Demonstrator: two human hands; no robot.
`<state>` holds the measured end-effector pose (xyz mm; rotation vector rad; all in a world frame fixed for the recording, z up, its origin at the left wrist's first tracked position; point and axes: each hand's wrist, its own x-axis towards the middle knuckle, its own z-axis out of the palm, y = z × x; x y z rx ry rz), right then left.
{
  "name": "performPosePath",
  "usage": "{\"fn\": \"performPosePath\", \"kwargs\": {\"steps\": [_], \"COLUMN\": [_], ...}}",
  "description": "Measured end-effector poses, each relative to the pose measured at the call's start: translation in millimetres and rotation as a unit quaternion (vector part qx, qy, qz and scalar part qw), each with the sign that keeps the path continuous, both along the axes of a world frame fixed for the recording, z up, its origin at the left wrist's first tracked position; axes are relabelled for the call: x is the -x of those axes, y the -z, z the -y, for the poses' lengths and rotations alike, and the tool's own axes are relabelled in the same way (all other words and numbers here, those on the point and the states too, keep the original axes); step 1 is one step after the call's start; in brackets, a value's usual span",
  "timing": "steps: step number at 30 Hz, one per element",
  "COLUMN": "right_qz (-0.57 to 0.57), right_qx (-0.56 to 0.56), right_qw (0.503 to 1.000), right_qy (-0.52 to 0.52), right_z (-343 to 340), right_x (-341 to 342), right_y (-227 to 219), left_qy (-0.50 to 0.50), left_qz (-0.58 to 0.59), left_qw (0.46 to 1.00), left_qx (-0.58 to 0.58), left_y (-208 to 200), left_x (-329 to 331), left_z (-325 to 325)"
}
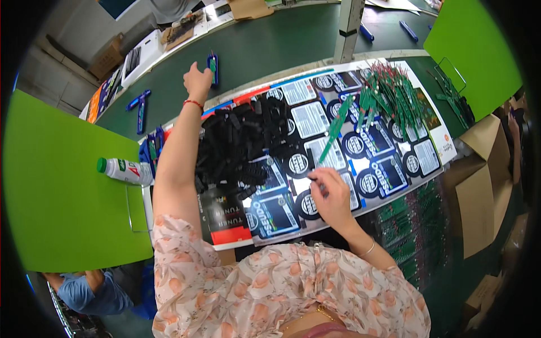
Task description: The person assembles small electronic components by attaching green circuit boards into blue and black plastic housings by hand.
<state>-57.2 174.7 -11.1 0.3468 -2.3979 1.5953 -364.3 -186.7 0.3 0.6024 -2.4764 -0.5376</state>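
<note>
My left hand (198, 83) reaches to the far side of the bench, fingers curled against a narrow blue plastic casing (216, 79) with a green circuit board strip in it. Close to my body, my right hand (334, 198) pinches a small black piece (311, 178), mostly covered by the fingers. Between my arms lies a heap of black plastic parts (239, 138) on a printed sheet (307, 115). A long green board strip (337, 128) lies beyond my right hand. To its right is a pile of green boards with red wires (394, 96).
Green panels (73, 191) (468, 50) stand on both sides. A white bottle (125, 170) with a green cap is at left. More blue casings (141, 112) lie far left, others (408, 31) far right. A post (349, 34) rises behind the sheet. A cardboard box (479, 191) stands right.
</note>
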Motion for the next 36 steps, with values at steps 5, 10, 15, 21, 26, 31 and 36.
{"fn": "performPosePath", "kwargs": {"steps": [5,10,15,21,26,31,36], "right_qz": [-0.007,-0.015,-0.098,-0.113,-0.093,-0.069,-0.076], "right_qx": [-0.004,-0.038,-0.2,-0.215,-0.125,-0.006,-0.028], "right_qw": [1.0,0.999,0.974,0.97,0.988,0.997,0.997], "right_qy": [-0.002,0.015,0.05,0.022,0.01,0.029,0.007], "right_z": [1.3,-5.9,9.2,6.7,-1.7,-1.2,-6.8], "right_x": [6.5,13.9,22.1,19.6,9.8,3.0,1.5], "right_y": [4.3,-2.2,-7.4,-5.8,0.7,5.6,9.4], "left_qy": [0.267,0.342,0.354,0.351,0.358,0.377,0.366], "left_qz": [-0.026,0.042,0.103,0.062,-0.004,-0.072,-0.063], "left_qw": [0.928,0.835,0.758,0.795,0.847,0.881,0.88], "left_qx": [-0.259,-0.428,-0.539,-0.491,-0.393,-0.278,-0.295], "left_y": [-41.4,-45.0,-12.8,8.2,21.1,17.7,14.5], "left_x": [-107.8,-227.8,-290.4,-302.2,-307.8,-315.3,-318.5], "left_z": [-48.0,-112.7,-144.9,-158.3,-164.1,-174.3,-174.9]}}
